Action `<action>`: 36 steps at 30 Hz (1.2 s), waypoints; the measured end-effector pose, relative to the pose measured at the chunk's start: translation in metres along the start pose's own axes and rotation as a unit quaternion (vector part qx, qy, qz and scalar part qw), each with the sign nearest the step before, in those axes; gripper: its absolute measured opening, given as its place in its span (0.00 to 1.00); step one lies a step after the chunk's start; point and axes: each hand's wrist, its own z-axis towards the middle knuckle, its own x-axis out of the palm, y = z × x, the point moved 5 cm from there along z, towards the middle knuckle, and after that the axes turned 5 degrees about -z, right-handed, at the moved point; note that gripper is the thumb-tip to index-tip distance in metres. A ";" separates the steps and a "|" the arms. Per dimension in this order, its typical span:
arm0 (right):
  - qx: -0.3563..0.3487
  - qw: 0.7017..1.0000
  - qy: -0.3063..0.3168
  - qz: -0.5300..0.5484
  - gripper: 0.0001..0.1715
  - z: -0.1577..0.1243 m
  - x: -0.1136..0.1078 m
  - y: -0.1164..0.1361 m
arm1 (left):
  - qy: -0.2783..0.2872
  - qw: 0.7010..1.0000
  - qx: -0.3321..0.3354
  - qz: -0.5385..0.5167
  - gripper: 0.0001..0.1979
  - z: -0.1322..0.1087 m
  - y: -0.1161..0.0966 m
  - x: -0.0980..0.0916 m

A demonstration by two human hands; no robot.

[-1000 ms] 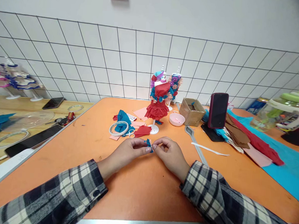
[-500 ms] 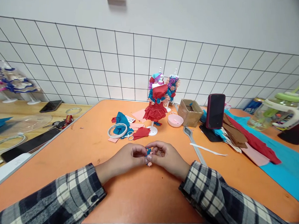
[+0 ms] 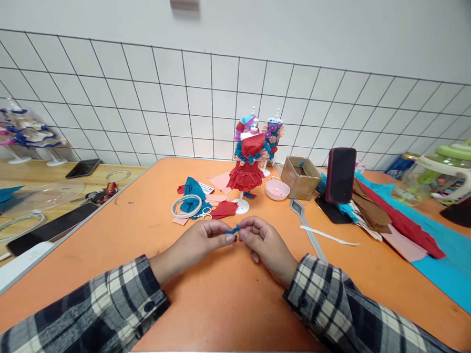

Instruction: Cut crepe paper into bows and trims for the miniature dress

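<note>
Between my two hands, near the middle of the table, is a small twisted piece of blue crepe paper (image 3: 233, 230). My left hand (image 3: 204, 240) pinches it between thumb and fingers from the left. The fingertips of my right hand (image 3: 266, 246) are closed at its right end. Just beyond my hands stands a small dress form in a ruffled red paper dress (image 3: 246, 176) with blue bows, on a white base. White-handled scissors (image 3: 205, 213), a roll of tape (image 3: 186, 206) and blue, red and pink paper scraps (image 3: 222, 209) lie left of it.
A pink bowl (image 3: 277, 190), a cardboard box (image 3: 300, 178) and an upright phone (image 3: 340, 175) stand at the right back. A grey strap-like strip (image 3: 307, 227) and a white strip (image 3: 329, 235) lie right of my hands. Folded coloured paper (image 3: 410, 222) and a clear jug (image 3: 427, 181) are farther right.
The blue paper piece has turned and now lies stretched sideways between my fingertips. Its pinkish part, seen below it before, is out of sight. My hands have drawn slightly apart.
</note>
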 end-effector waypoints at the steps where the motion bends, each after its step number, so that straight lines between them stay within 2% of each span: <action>1: -0.024 0.999 -0.017 -0.021 0.19 0.001 -0.002 0.002 | -0.022 1.000 0.008 -0.016 0.11 0.000 -0.004 -0.007; 3: -0.108 0.985 -0.045 -0.128 0.17 0.006 -0.004 0.009 | -0.058 0.997 0.024 -0.055 0.11 0.001 -0.014 -0.024; 4: -0.161 0.965 -0.049 -0.202 0.15 0.010 -0.001 0.014 | -0.074 0.993 0.037 -0.082 0.11 0.000 -0.020 -0.034; 6: -0.259 0.903 -0.016 -0.342 0.12 0.020 0.015 0.023 | -0.101 0.987 0.049 -0.113 0.10 -0.001 -0.029 -0.055; 8: -0.304 0.844 0.025 -0.440 0.17 0.035 0.038 0.026 | -0.126 0.982 0.053 -0.131 0.10 -0.001 -0.032 -0.072; 10: -0.285 0.795 0.043 -0.534 0.18 0.055 0.058 0.025 | -0.151 0.977 0.053 -0.140 0.10 -0.002 -0.030 -0.083; 12: -0.235 0.745 0.068 -0.621 0.16 0.072 0.074 0.022 | -0.168 0.974 0.044 -0.145 0.11 0.000 -0.025 -0.089; 14: -0.202 0.716 0.083 -0.663 0.15 0.081 0.084 0.021 | -0.181 0.970 0.027 -0.158 0.12 0.002 -0.018 -0.091; 18: -0.191 0.704 0.096 -0.677 0.16 0.076 0.085 0.024 | -0.201 0.957 -0.050 -0.202 0.13 0.008 -0.003 -0.094; 20: -0.186 0.698 0.103 -0.683 0.14 0.067 0.082 0.026 | -0.199 0.951 -0.067 -0.228 0.11 0.011 0.001 -0.094; 23: -0.173 0.692 0.112 -0.691 0.13 0.057 0.076 0.027 | -0.188 0.949 -0.041 -0.250 0.10 0.013 0.002 -0.093; 26: -0.157 0.696 0.104 -0.693 0.13 0.056 0.070 0.027 | -0.190 0.958 -0.020 -0.212 0.14 0.013 0.001 -0.090; 32: -0.175 0.714 0.106 -0.669 0.14 0.054 0.064 0.028 | -0.262 0.947 0.097 -0.156 0.14 0.005 -0.010 -0.104; 34: -0.186 0.731 0.095 -0.649 0.13 0.046 0.062 0.032 | -0.267 0.944 0.120 -0.155 0.14 0.004 -0.013 -0.108; 36: -0.194 0.767 0.077 -0.607 0.13 0.035 0.057 0.038 | -0.249 0.949 0.111 -0.158 0.13 0.003 -0.013 -0.105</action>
